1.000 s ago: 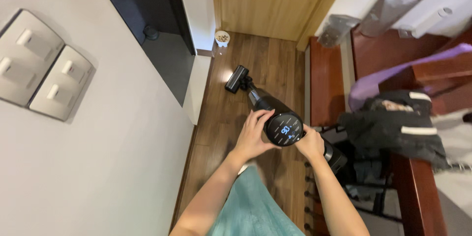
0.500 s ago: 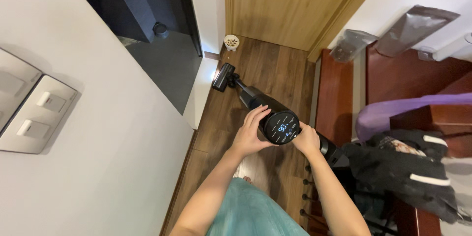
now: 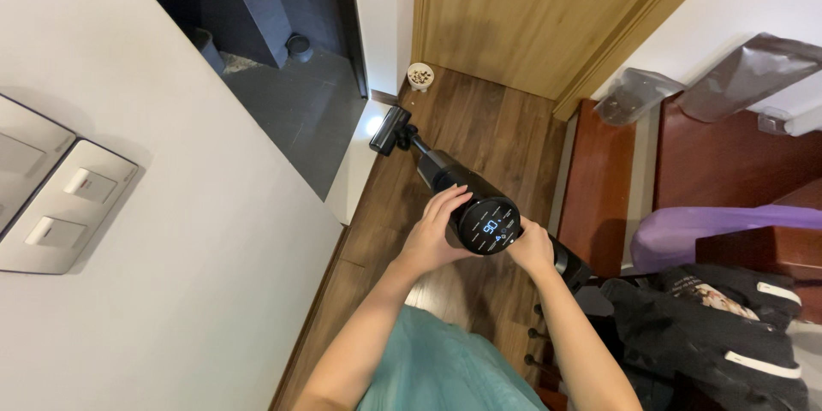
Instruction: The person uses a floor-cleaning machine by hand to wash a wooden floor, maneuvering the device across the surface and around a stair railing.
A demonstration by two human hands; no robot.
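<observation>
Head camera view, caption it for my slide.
Both hands, left hand and right hand, grip a black stick vacuum over wooden floor.

Clearly a home, most likely a hallway: wood floor (image 3: 479, 137) running to a wooden door (image 3: 531, 8) at the far end, wall switches (image 3: 51, 197) on the near left, a dark tiled room (image 3: 282, 94) opening far left. Lived-in too, with a small bowl (image 3: 419, 76) by the door, a black jacket (image 3: 711, 325) near right, and a stick vacuum (image 3: 454, 180) on the floor.

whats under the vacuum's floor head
Dark wood floor lies around the vacuum's floor head, lit by its lamp. The patch directly beneath is covered.
</observation>
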